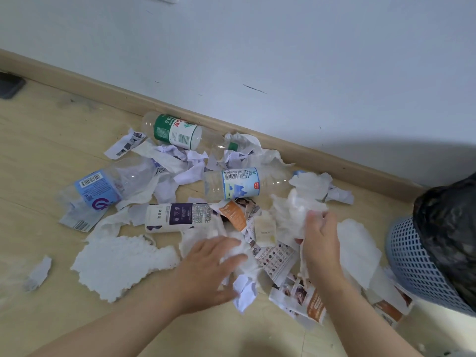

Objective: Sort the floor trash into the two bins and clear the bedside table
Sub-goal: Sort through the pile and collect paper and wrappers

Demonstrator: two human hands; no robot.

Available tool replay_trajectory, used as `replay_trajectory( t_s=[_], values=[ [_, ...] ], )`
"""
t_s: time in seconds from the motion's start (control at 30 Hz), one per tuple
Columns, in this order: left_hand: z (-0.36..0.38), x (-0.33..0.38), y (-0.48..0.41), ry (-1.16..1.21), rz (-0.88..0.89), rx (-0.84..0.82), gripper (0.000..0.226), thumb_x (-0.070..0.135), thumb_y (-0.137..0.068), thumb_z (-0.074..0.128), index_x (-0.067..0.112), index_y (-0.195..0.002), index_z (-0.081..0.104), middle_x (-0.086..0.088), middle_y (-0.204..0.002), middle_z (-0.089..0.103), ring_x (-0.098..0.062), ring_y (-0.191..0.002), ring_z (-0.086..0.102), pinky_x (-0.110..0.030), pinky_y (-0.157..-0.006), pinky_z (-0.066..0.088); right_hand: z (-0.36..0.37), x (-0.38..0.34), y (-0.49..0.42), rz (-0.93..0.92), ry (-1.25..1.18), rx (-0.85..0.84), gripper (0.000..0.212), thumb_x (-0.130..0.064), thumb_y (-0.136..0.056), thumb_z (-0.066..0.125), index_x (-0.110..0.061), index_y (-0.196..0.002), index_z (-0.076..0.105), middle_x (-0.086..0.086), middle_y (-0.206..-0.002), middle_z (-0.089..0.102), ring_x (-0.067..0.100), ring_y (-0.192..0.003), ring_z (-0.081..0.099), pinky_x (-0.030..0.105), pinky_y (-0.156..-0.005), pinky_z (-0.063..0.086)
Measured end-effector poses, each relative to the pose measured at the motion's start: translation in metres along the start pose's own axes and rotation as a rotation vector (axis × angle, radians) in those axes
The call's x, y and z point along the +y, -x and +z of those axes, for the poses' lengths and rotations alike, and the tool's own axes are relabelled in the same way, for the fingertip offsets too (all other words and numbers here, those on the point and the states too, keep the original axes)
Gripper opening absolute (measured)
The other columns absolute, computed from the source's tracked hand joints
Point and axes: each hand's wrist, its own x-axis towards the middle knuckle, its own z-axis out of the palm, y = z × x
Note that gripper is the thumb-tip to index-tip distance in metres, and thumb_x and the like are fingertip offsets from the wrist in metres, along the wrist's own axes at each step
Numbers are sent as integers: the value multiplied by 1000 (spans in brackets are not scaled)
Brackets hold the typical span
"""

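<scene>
My left hand (208,266) lies fingers loosely curled on a crumpled white tissue (238,251), pressing it rather than lifting; whether it truly grips I cannot tell. My right hand (320,235) is pinched shut on a wad of tissue (296,210) raised off the wooden floor (51,140). Around them lie torn leaflets (277,258), a white-and-purple bottle (177,217) and three clear bottles nearer the skirting board (334,161). The blue mesh bin (417,266) with its black liner stands at the floor's right edge.
</scene>
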Motion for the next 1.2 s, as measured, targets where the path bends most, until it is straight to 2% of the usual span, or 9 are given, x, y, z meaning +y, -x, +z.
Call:
replay_trajectory(
  t_s=[0.2, 0.33, 0.47, 0.6, 0.73, 0.9, 1.0, 1.1, 1.2],
  values=[
    [12, -12, 9, 6, -37, -121, 81, 37, -50, 78, 33, -124, 45, -1, -135, 40, -25, -119, 40, -42, -89, 50, 6, 48, 12, -341, 1101, -343, 58, -41, -91, 50, -37, -143, 26, 1, -152, 17, 27, -134, 23, 35, -110, 23],
    [2, -8, 1, 54, -111, -50, 76, 34, -51, 77, 32, -121, 46, 2, -131, 41, -20, -111, 50, -35, -79, 53, 4, 49, 2, -377, 855, -237, 35, -7, -84, 48, -21, -110, 66, 4, -113, 62, 27, -105, 54, 30, -78, 38],
    [-35, 12, -24, 526, -376, -7, 64, 62, -67, 47, 43, -128, 37, 28, -133, 24, -2, -124, 34, -28, -103, 33, 3, 17, 10, -315, 481, -153, 20, -3, -89, 50, -15, -102, 58, -8, -74, 55, 9, -68, 51, 18, -53, 34],
    [-62, 33, -59, 1552, -807, 22, 51, 45, -78, 64, 40, -124, 44, 12, -130, 52, -4, -116, 52, -26, -100, 45, 21, -11, 35, -408, 401, -368, 15, -10, -84, 61, -14, -99, 59, -12, -75, 51, 13, -80, 53, 7, -61, 36],
    [-64, 23, -69, 1923, -1181, 144, 21, 6, -97, 42, 6, -112, 57, -11, -105, 67, -19, -90, 66, -32, -76, 55, 30, -9, 41, -352, 151, -522, 25, -15, -78, 63, -37, -88, 55, -29, -107, 53, -6, -114, 41, 12, -92, 32],
    [-50, 2, -47, 1427, -1344, 85, 21, 2, -89, 51, 19, -95, 61, 0, -75, 60, -17, -65, 51, -27, -63, 42, 10, 25, 29, -244, 538, -139, 42, -20, -81, 59, -29, -122, 53, -8, -122, 45, 18, -120, 43, 29, -97, 38],
    [-45, 14, -33, 827, -866, -179, 22, 9, -87, 48, 22, -100, 59, 1, -100, 58, -21, -89, 55, -30, -73, 43, -3, 53, 41, -188, 1028, -266, 63, -38, -83, 56, -37, -141, 30, -2, -148, 20, 23, -134, 26, 37, -108, 28],
    [-32, 33, -18, 319, -334, -419, 39, 37, -82, 55, 30, -120, 46, 4, -110, 42, -15, -88, 50, -27, -65, 37, -8, 76, 42, -248, 955, -293, 51, -22, -84, 58, -27, -133, 49, 6, -144, 33, 31, -129, 33, 40, -103, 31],
    [-15, 43, -8, 188, -66, -542, 50, 50, -53, 73, 29, -94, 55, 6, -83, 44, -10, -63, 47, -23, -45, 34, -8, 81, 34, -307, 750, -290, 33, 3, -83, 54, -9, -111, 66, 5, -114, 53, 24, -110, 48, 21, -86, 37]
  ],
)
